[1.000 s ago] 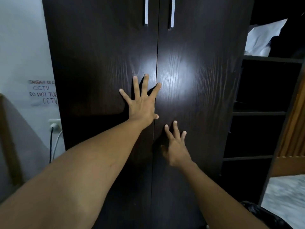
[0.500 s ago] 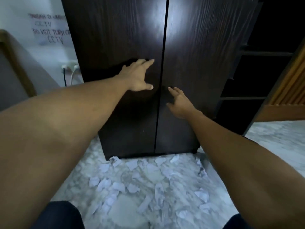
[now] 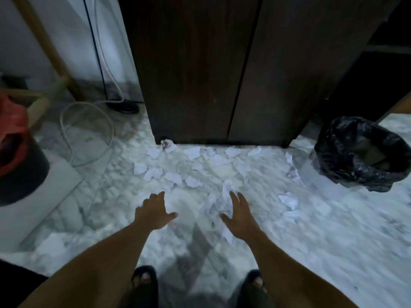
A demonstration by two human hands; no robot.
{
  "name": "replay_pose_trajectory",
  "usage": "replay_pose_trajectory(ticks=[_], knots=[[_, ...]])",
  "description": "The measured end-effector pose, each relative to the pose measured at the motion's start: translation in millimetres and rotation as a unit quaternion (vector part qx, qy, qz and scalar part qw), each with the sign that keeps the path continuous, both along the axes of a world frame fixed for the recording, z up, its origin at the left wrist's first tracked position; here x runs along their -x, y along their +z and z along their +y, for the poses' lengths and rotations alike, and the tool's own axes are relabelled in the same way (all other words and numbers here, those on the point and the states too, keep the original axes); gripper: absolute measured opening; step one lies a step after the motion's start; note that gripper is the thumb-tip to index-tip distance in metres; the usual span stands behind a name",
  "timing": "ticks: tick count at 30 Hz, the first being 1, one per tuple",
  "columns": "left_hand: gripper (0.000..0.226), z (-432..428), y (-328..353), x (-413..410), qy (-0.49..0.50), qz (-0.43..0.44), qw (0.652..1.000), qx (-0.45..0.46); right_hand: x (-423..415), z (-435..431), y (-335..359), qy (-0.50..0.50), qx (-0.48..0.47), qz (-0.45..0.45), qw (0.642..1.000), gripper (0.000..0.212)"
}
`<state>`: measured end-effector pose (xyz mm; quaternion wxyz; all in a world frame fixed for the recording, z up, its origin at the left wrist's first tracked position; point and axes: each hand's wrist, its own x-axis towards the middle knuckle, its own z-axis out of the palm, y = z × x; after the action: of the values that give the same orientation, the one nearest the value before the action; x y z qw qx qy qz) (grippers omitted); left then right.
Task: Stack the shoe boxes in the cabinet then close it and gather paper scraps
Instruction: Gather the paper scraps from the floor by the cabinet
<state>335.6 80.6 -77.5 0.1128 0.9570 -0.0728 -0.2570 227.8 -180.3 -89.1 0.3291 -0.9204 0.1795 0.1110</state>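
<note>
- a person's left hand point(image 3: 154, 213) and right hand point(image 3: 239, 215) reach down, palms to the ground, over a white marble floor point(image 3: 333, 241) strewn with paper scraps point(image 3: 173, 177).
- the left hand's fingers are spread apart and loose, holding nothing; it is above a bare patch of floor, just short of the nearest scraps.
- the right hand's fingers are straight and slightly apart, gripping nothing; they lie over a crumpled strip of paper point(image 3: 227, 189), and blur hides whether they touch it.
- the scraps lie scattered from the foot of the dark wooden cabinet point(image 3: 191, 70) back to the hands, with a few more off to the right.
- the cabinet's two doors are shut, their edges meeting at a thin seam.
- a bin lined with a black bag point(image 3: 360, 152) stands on the floor to the right of the cabinet, near the outermost scraps.
- to the left, a white cable point(image 3: 113, 130) loops on the floor near a black cable point(image 3: 124, 107) coiled by the wall, and a dark bin with a red liner point(image 3: 15, 156) sits at the frame's edge.
- two feet in dark sandals point(image 3: 144, 283) stand at the bottom, toes toward the cabinet.
</note>
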Motion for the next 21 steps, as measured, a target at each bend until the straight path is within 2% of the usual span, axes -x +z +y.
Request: replay_pose_trajectory(ticks=[5,9,11,13,17,19,21], knots=[[0.098,11,-75,36,0.073,-0.018,0.997,0.007,38,21,-77,-0.021,0.034,-0.023,0.999,0.096],[0.094,12,-106,43,0.067,-0.076,0.995,0.005,22,30,-107,0.036,0.107,-0.028,0.993,0.086],[0.092,11,-118,36,0.062,-0.101,0.993,0.030,-1,34,-113,0.085,0.109,-0.053,0.989,0.080],[0.084,9,-123,17,0.051,-0.132,0.988,0.057,-29,33,-112,0.122,0.098,-0.088,0.984,0.076],[0.066,6,-121,-41,-0.013,-0.313,0.947,0.076,-90,6,-102,0.076,0.116,-0.178,0.974,0.064],[0.067,1,-115,-76,0.004,-0.365,0.929,0.068,-120,-16,-97,0.046,0.127,-0.190,0.973,0.063],[0.079,-3,-111,-112,0.011,-0.367,0.929,0.044,-149,-38,-92,0.040,0.146,-0.157,0.976,0.067]])
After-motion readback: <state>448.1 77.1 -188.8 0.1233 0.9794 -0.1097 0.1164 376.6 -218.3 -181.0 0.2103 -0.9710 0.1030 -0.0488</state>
